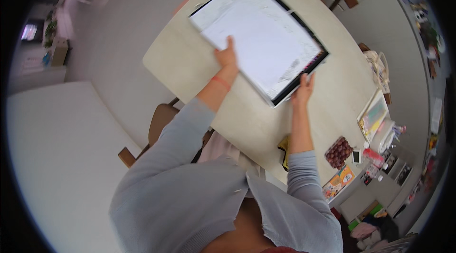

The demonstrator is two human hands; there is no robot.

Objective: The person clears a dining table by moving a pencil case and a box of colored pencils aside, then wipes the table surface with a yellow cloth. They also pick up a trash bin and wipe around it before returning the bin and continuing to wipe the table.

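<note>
A large, flat white board (256,36) with black edging and faint dark marks lies at a slant over the pale table (245,110). My left hand (227,55) grips its near left edge, the thumb lying over the white face. At the near right edge, my right hand (303,89) has hold of the black border, and some of its fingers are hidden beneath. Motion blur softens the board, so whether it rests on the tabletop or is slightly raised cannot be told. A yellow and black cloth (284,151) lies beside my right forearm.
To the right stand a clear box of grapes (339,152), a small white device (356,156), a red-labelled bottle (374,157) and a colourful printed box (338,183). Farther along are a tray with papers (373,116) and a cloth bag (378,68). Chairs (162,121) flank the table.
</note>
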